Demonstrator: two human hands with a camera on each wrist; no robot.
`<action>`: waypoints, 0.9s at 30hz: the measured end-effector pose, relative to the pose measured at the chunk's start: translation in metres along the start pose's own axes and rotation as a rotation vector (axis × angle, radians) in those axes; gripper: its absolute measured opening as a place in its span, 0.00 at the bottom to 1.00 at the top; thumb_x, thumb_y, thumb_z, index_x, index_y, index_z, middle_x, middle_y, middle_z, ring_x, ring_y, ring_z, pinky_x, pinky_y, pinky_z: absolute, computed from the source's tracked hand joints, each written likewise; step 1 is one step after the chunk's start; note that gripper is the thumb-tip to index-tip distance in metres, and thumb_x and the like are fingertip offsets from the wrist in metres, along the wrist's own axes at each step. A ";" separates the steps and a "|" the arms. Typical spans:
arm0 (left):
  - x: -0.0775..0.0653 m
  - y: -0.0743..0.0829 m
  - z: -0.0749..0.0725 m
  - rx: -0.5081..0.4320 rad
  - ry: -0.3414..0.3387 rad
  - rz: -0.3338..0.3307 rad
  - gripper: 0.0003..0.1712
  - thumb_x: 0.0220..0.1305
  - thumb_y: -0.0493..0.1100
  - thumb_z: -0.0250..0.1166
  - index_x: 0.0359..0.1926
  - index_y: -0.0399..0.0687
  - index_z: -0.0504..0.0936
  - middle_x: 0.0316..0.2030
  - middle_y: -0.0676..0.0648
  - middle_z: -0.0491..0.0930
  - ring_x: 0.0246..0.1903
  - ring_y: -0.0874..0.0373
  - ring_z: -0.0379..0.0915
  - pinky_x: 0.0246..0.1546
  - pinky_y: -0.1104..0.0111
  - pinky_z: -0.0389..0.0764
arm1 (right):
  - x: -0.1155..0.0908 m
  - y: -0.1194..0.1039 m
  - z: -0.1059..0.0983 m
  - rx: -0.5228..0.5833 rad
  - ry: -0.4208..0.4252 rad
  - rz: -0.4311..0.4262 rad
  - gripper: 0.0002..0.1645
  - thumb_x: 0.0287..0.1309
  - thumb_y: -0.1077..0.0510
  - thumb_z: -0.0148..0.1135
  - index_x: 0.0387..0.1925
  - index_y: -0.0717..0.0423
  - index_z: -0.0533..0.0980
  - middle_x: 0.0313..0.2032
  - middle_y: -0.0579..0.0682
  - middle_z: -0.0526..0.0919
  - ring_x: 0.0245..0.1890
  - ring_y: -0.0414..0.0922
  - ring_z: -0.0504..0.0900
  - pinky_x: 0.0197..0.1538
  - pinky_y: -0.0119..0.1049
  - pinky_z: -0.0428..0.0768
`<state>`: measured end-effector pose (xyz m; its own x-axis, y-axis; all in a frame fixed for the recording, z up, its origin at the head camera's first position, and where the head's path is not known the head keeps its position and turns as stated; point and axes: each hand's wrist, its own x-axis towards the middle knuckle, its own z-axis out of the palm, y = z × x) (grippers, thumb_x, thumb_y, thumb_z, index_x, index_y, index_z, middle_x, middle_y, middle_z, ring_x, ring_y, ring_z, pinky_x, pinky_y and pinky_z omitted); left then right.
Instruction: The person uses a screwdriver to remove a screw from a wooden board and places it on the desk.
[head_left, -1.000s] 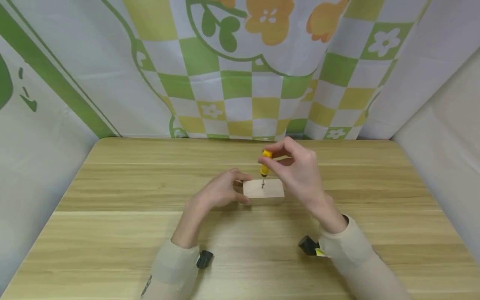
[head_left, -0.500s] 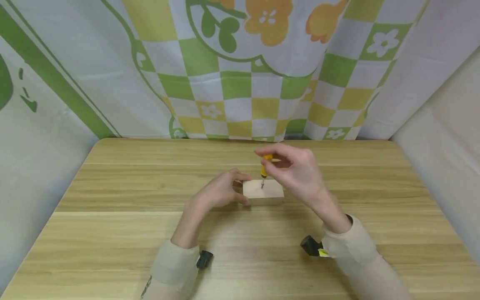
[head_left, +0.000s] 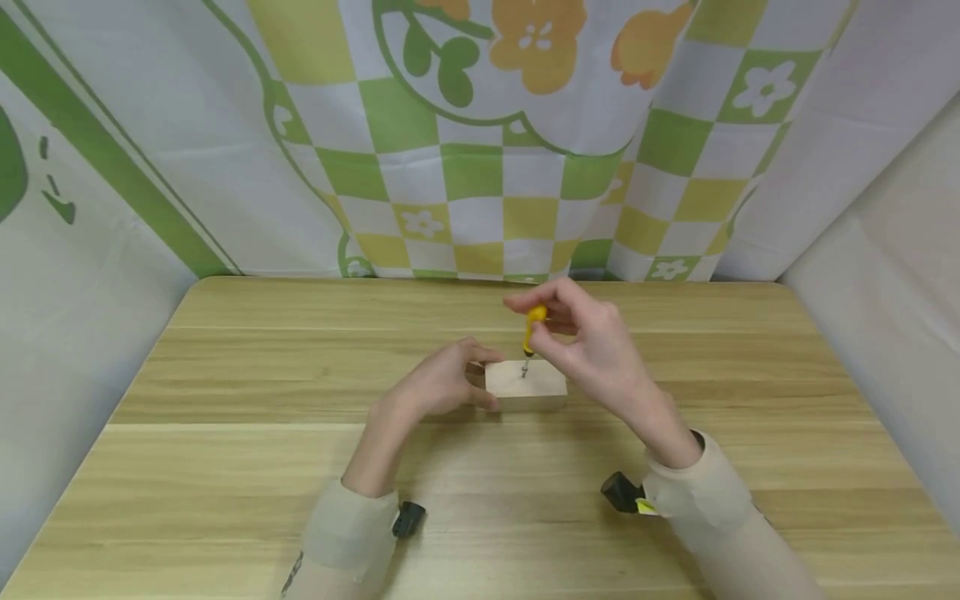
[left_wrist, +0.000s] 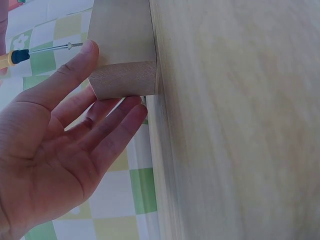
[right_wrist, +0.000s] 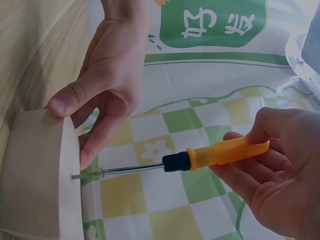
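Pale wooden block point(head_left: 546, 381) lying flat on the worktop point(head_left: 262, 492), between the two hands, a long side facing the person. Left hand point(head_left: 438, 379) at its left end: thumb at the near side, other fingers at the far side, pinching the block between them. Screw point(right_wrist: 87, 175) standing point-down in the upper face, thread partly exposed, head clear of the wood; depth of bite can't be told. Yellow-handled screwdriver point(right_wrist: 181, 161) lined up above, tip at the screw head; whether fully seated, too small to tell. Right hand point(head_left: 600, 337) has thumb and fingers pinching the handle point(right_wrist: 230, 153). Handling, by judgement: block stiff, probably light, dry grain giving decent grip, apt to twist under a turning load; best taken by its opposite long sides near one end, fingers well away from the screw. Screwdriver likely light and rigid; handle looks smooth, could slide in a loose pinch, so take it round the thick part, in line with the shaft. Screw the fussy piece: thin, hard, likely to lean if pushed sideways. Nothing looks fragile.
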<state>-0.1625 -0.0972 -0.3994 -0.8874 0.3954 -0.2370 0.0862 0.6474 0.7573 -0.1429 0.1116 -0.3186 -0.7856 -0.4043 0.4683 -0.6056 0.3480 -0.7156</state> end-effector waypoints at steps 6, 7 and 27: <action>-0.001 0.000 0.001 0.006 -0.002 0.003 0.37 0.49 0.43 0.79 0.63 0.52 0.79 0.53 0.52 0.79 0.58 0.53 0.76 0.62 0.57 0.74 | -0.001 0.007 0.002 -0.050 0.075 -0.066 0.12 0.56 0.71 0.66 0.43 0.60 0.80 0.49 0.52 0.84 0.52 0.44 0.82 0.54 0.34 0.82; 0.000 -0.001 0.001 0.010 -0.002 0.007 0.38 0.49 0.43 0.79 0.63 0.51 0.78 0.53 0.52 0.79 0.58 0.53 0.76 0.62 0.58 0.75 | -0.001 0.008 0.003 -0.064 0.093 -0.089 0.12 0.56 0.70 0.68 0.43 0.61 0.81 0.48 0.52 0.84 0.51 0.44 0.81 0.53 0.35 0.83; 0.003 -0.001 -0.001 0.014 -0.016 0.024 0.38 0.49 0.43 0.79 0.64 0.49 0.78 0.52 0.51 0.79 0.58 0.52 0.77 0.62 0.57 0.74 | 0.002 0.006 -0.002 -0.026 0.130 -0.088 0.14 0.49 0.72 0.73 0.39 0.66 0.79 0.37 0.56 0.87 0.34 0.48 0.89 0.38 0.30 0.86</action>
<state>-0.1652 -0.0973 -0.4002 -0.8778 0.4213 -0.2280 0.1144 0.6466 0.7542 -0.1489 0.1143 -0.3212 -0.7384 -0.3221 0.5925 -0.6743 0.3384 -0.6563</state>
